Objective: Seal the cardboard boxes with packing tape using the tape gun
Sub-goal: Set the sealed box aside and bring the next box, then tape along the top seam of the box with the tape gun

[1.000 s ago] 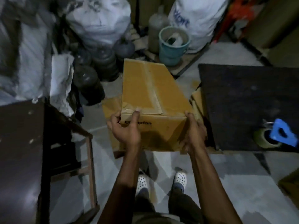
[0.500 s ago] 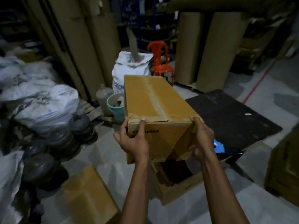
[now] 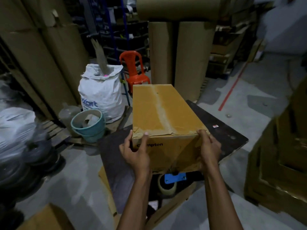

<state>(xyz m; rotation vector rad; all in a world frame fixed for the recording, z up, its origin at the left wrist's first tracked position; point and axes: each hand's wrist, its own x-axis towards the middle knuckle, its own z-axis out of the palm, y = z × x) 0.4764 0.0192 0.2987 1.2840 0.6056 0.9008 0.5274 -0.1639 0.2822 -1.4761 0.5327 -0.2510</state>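
Cardboard box (image 3: pixel 163 112) is swinging over the dark mat (image 3: pixel 232 138).
Left hand (image 3: pixel 135 153) and right hand (image 3: pixel 210 151) are gripping its near end; tape gun (image 3: pixel 175 178) is now lying at 6 o'clock.

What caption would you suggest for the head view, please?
Left hand and right hand hold a taped cardboard box above the blue tape gun.

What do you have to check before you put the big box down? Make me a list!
1. Left hand grips the box at a near corner: ok.
2. Right hand grips the other near corner: ok.
3. Tape strip runs along the top seam: ok.
4. Spot under the box free: not ok, the tape gun lies right below it.
5. Bottom of the box sealed: cannot tell, hidden.
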